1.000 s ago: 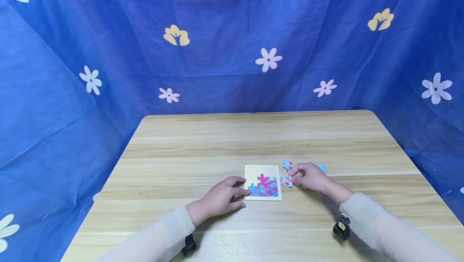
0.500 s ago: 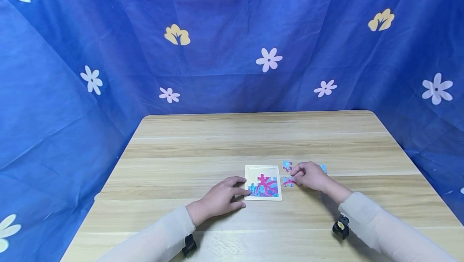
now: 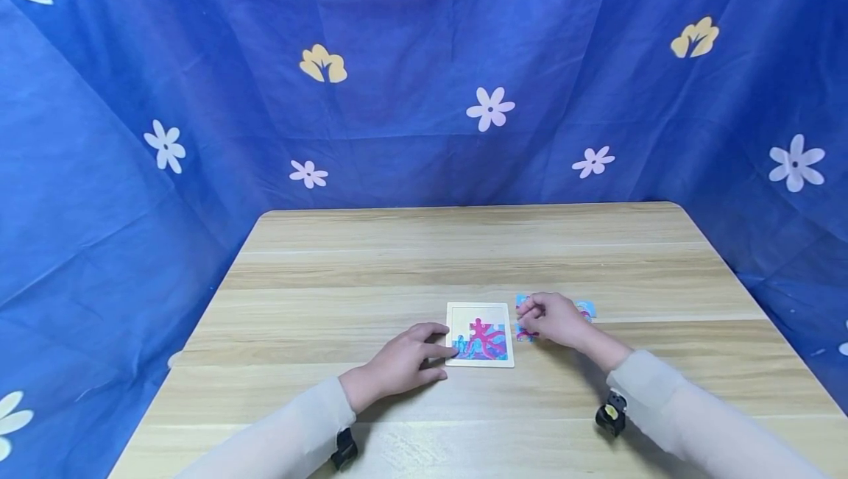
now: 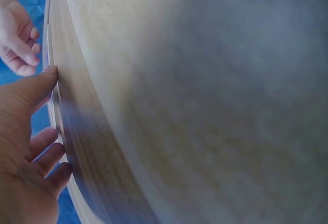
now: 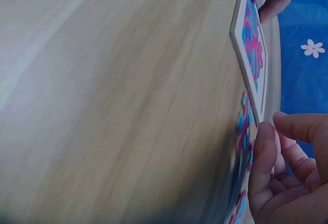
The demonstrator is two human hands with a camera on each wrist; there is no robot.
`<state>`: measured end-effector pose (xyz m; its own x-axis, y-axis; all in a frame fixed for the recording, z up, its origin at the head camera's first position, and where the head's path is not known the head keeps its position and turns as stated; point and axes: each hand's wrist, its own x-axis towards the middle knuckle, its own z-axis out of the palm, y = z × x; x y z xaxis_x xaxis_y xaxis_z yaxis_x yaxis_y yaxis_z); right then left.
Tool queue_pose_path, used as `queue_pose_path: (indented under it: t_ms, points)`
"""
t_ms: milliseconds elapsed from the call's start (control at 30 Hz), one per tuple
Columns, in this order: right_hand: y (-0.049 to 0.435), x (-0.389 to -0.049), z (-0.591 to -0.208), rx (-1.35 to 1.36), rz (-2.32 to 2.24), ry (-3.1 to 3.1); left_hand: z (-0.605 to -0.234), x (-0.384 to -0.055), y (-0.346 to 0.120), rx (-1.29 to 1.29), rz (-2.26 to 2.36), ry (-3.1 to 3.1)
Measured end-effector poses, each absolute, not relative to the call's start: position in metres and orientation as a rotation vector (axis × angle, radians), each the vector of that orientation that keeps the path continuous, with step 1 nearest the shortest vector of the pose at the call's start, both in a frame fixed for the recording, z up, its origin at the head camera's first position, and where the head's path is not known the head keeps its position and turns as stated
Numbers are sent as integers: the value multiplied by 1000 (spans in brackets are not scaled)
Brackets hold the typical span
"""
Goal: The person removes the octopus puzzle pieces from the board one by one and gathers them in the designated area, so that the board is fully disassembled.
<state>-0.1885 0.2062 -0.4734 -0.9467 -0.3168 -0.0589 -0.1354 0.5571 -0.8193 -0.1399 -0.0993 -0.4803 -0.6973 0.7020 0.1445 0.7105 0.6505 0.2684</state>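
Your left hand [image 3: 407, 361] remains with fingers spread, touching the left edge of the puzzle tray [image 3: 461, 319] on the desk [image 3: 371, 265]. Fitted pieces [image 3: 490, 346] occupy the tray's lower part, unchanged. Your right hand [image 3: 555, 318] has shifted left toward the tray, over the left loose pieces [image 3: 525, 335], exposing more of the right loose pieces [image 3: 586, 307]. Its fingertips are drawn together; whether they pinch a piece cannot be determined.

My left sleeve [image 3: 285, 427] and right sleeve [image 3: 689, 409] are long, plain and off-white. Beneath them sit a small black left camera [image 3: 344, 449] and a black right camera [image 3: 608, 422] with a yellow patch [image 3: 611, 411]. My left hand [image 3: 403, 363] and right hand [image 3: 558, 318] are bare.
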Motion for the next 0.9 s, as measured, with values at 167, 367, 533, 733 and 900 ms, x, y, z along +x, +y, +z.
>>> queue_pose_path:
  t_ms: [167, 367, 533, 733, 900]
  points:
    - [190, -190, -472, -436, -1354, 2563, -479, -140, -99, -1209, -478, -2808]
    - [171, -191, -473, -451, -1390, 2502, -476, -140, -91, -1246, -473, -2769]
    - [161, -191, -476, -496, -1383, 2520, -477, -141, -83, -1279, -465, -2750]
    - [156, -188, -477, -515, -1363, 2527, -480, -143, -79, -1276, -470, -2738]
    - [153, -191, -477, -468, -1269, 2563, -482, -144, -79, -1261, -466, -2756]
